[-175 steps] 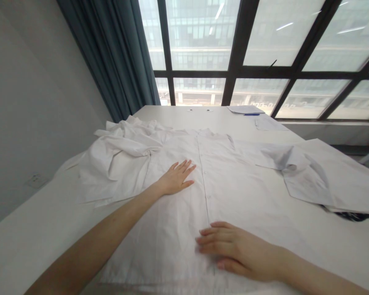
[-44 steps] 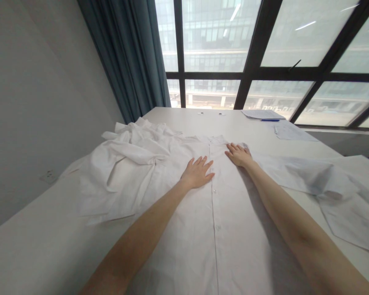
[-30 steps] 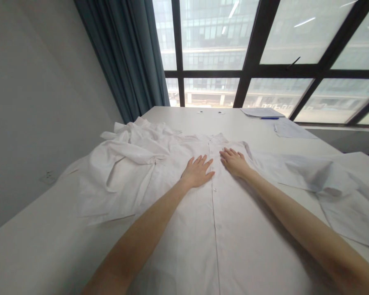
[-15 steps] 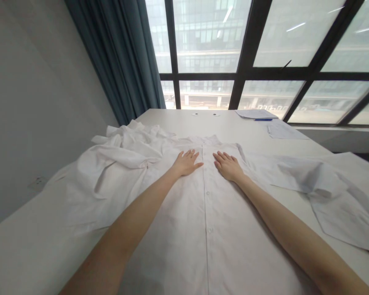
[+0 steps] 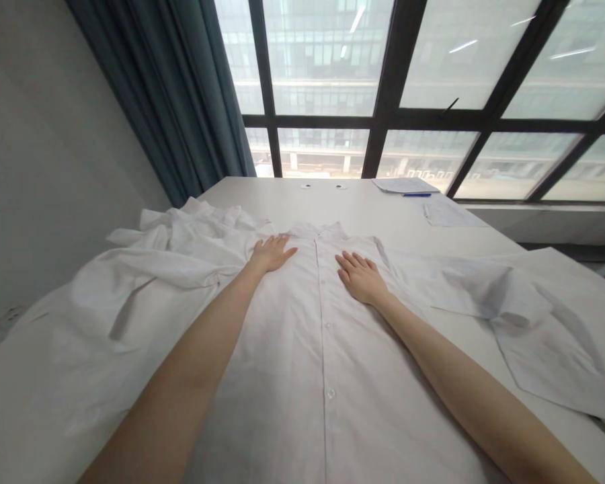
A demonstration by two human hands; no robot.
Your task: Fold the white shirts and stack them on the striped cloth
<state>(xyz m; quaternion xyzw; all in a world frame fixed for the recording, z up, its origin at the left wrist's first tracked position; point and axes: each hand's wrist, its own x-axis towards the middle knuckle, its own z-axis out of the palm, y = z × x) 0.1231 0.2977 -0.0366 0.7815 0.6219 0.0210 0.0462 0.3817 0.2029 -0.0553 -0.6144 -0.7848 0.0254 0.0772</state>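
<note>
Plainly, we have the white shirt (image 5: 295, 349) laid out front side up in the middle of the surface (image 5: 262, 195), its collar (image 5: 327, 232) at the far end and its near end running out of view towards us. Our left hand (image 5: 272, 254) lies palm down on the upper left of the front, fingers spread and thumb pointing right; it grips nothing. Our right hand (image 5: 360, 277) rests just as flat on the right of the front, a little nearer to us, its fingers extended and closer together, also without a grip. We take it that both palms sit level so that their weight spreads over the cloth instead of bunching it. The button placket (image 5: 324, 349) runs between our hands, touched by neither, which seems to serve as a middle line for placing them. To the left, crumpled white cloth (image 5: 176, 262) is heaped beside the front; we cannot tell where it joins the shirt. To the right, more white cloth (image 5: 489, 292) stretches outward and folds over itself, perhaps spread sideways to leave the front uncovered. Papers (image 5: 406, 184) and a blue pen (image 5: 417, 195) lie at the far right, well apart from our hands.
</note>
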